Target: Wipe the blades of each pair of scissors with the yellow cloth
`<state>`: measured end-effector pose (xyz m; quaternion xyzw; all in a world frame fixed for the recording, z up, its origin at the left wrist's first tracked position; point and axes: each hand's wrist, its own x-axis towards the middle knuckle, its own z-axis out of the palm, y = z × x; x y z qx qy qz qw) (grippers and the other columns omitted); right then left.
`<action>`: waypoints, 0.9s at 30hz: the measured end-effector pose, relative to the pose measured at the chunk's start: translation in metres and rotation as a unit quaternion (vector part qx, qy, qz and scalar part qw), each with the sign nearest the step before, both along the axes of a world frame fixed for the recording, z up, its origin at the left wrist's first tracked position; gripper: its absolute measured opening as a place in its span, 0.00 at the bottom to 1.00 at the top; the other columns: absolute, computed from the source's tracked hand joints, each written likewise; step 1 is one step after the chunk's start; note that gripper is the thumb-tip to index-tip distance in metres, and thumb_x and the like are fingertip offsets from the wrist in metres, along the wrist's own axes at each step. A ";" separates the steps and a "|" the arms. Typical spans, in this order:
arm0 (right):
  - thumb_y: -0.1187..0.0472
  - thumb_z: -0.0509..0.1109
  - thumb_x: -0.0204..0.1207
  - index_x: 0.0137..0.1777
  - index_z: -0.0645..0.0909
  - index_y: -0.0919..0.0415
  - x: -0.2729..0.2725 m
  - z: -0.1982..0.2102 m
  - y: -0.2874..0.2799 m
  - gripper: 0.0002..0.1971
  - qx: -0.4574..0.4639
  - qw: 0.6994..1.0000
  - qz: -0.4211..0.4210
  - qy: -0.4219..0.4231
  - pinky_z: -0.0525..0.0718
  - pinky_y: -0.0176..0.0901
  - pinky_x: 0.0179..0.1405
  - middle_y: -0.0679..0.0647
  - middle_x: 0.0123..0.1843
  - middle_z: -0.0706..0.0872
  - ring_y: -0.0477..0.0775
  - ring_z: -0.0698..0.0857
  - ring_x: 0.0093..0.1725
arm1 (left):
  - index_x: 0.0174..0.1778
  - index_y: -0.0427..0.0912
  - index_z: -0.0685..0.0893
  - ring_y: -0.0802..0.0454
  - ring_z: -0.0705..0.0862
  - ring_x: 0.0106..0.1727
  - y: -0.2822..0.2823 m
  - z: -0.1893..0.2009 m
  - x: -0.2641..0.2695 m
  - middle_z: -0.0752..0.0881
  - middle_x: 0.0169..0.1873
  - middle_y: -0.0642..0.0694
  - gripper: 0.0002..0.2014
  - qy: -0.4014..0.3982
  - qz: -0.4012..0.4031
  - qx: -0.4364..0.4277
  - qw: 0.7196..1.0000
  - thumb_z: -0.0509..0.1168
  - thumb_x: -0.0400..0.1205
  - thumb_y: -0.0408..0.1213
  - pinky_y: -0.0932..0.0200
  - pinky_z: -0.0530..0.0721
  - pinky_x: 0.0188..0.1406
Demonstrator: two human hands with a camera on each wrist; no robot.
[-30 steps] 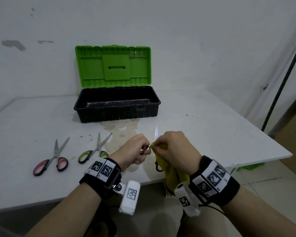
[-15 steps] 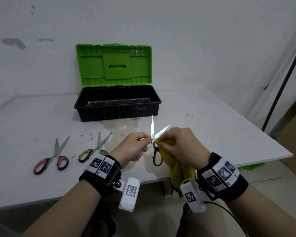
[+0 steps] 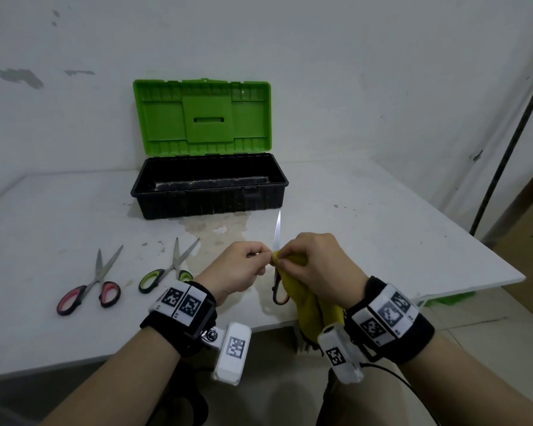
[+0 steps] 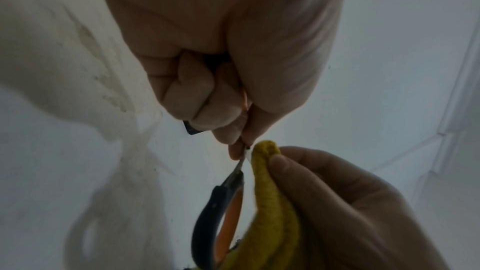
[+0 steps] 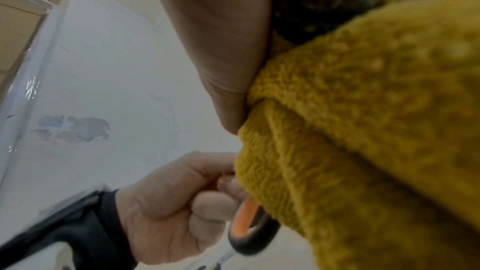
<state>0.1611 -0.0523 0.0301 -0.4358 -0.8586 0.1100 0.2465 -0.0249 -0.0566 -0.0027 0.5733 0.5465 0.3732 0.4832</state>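
Observation:
My left hand [image 3: 243,265] grips one handle of the orange-handled scissors [image 3: 277,238], held upright over the table's front edge. One bright blade points up and away. The other handle loop [image 4: 221,223] hangs free below. My right hand [image 3: 314,265] pinches the yellow cloth [image 3: 308,299] against the scissors near the pivot; the second blade is hidden in the cloth [image 5: 350,130]. Two more pairs lie on the table to the left: red-handled scissors [image 3: 90,287] and green-handled scissors [image 3: 166,269], both slightly spread.
A black toolbox [image 3: 210,186] with its green lid [image 3: 202,116] raised stands at the back of the white table [image 3: 382,241]. A stained patch lies in front of it. The table's right corner and a dark pole [image 3: 505,142] are to the right.
The cloth in my right hand has moved back down over one blade toward the pivot; half a second ago both blades showed spread above the hands. Now only one blade sticks up.

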 end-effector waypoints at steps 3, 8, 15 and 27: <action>0.52 0.69 0.78 0.49 0.89 0.51 0.000 -0.008 0.002 0.08 0.002 0.999 -0.041 -0.003 0.76 0.32 0.42 0.47 0.44 0.87 0.46 0.82 0.42 | 0.43 0.39 0.87 0.58 0.64 0.18 0.000 0.001 0.000 0.75 0.24 0.51 0.11 -0.007 -0.001 0.003 1.000 0.63 0.87 0.38 0.65 0.62 0.17; 0.54 0.72 0.77 0.47 0.89 0.52 0.025 0.000 0.017 0.06 -0.031 0.991 -0.126 0.043 0.71 0.25 0.41 0.44 0.42 0.86 0.42 0.80 0.43 | 0.48 0.34 0.86 0.56 0.62 0.19 0.005 0.006 -0.010 0.74 0.20 0.55 0.12 -0.043 0.035 0.016 0.998 0.61 0.89 0.37 0.63 0.59 0.17; 0.56 0.72 0.75 0.45 0.88 0.57 0.050 0.011 0.077 0.05 -0.048 0.975 -0.206 0.064 0.75 0.36 0.45 0.50 0.45 0.89 0.50 0.84 0.49 | 0.45 0.37 0.85 0.56 0.61 0.20 0.018 0.013 -0.002 0.73 0.24 0.51 0.11 -0.070 0.073 0.028 0.994 0.60 0.89 0.37 0.65 0.58 0.17; 0.51 0.70 0.78 0.59 0.84 0.53 0.038 -0.003 0.102 0.13 -0.108 0.980 -0.164 -0.004 0.79 0.44 0.60 0.50 0.59 0.85 0.52 0.82 0.60 | 0.47 0.36 0.83 0.56 0.61 0.20 0.025 0.006 0.008 0.71 0.23 0.52 0.11 -0.113 0.098 0.031 0.988 0.60 0.89 0.38 0.64 0.56 0.18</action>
